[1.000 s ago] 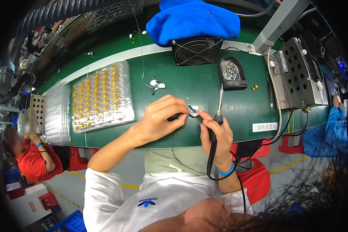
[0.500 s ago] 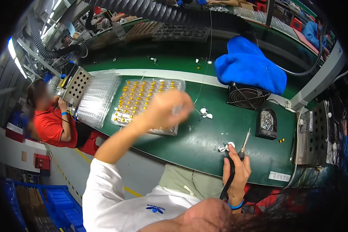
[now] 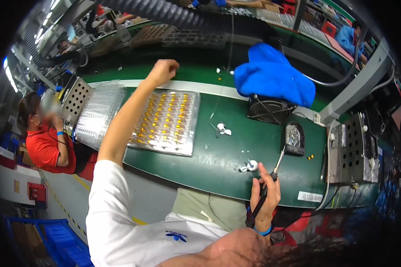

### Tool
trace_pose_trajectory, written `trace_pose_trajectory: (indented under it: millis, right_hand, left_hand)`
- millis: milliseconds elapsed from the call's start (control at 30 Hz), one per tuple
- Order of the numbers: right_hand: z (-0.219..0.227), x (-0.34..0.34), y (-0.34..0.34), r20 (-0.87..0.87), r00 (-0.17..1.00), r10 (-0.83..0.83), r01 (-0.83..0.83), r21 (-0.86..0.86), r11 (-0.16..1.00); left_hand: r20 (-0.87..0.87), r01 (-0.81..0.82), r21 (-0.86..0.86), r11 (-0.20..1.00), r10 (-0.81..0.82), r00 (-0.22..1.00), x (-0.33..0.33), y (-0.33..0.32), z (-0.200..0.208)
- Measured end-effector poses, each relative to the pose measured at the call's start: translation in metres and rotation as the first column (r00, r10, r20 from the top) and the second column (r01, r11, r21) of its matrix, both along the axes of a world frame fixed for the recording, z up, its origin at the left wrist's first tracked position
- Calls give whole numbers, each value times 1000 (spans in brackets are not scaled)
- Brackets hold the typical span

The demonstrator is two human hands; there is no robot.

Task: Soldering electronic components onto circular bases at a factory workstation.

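My left hand reaches over the far green strip beyond the white rail, past the clear tray of small gold-coloured parts. Its fingers are curled together; what they hold, if anything, is hidden. In my right hand is a soldering iron, its bare metal tip pointing up and away from me. Just left of its fingertips lies a small white part with a curved end. Farther off rests another white cluster, beside the end of a thin hanging wire.
A blue cloth drapes over a black fan. Near it stand a black holder of metal shavings and a perforated metal box. Stacked clear trays lie at left, beside a co-worker in a red shirt.
My left hand has moved from above the tray out to the far green strip. My right hand keeps the soldering iron, with its fingers now more spread. The whole view has shifted slightly.
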State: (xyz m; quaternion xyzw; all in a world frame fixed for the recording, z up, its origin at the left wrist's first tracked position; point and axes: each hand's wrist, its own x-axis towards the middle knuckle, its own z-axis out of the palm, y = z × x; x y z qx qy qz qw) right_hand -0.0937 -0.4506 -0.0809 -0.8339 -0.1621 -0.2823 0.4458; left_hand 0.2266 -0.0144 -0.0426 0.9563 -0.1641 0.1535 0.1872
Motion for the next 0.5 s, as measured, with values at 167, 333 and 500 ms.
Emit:
trace_pose_trajectory:
  millis: [167, 333, 500]
  right_hand:
    - [2, -1, 1, -1, 1000, 0, 0, 9, 1000]
    - [-8, 0, -3, 34, 999, -8, 8, -3, 1000]
    - [-2, -1, -1, 42, 999, -1, 0, 11, 1000]
  left_hand:
    - [-33, 226, -358, 906, -254, 967, -100, -83, 48]
    - [-303, 402, -278, 872, -477, 825, -164, -130, 59]
    - [-89, 274, -231, 934, -300, 950, -188, -85, 74]
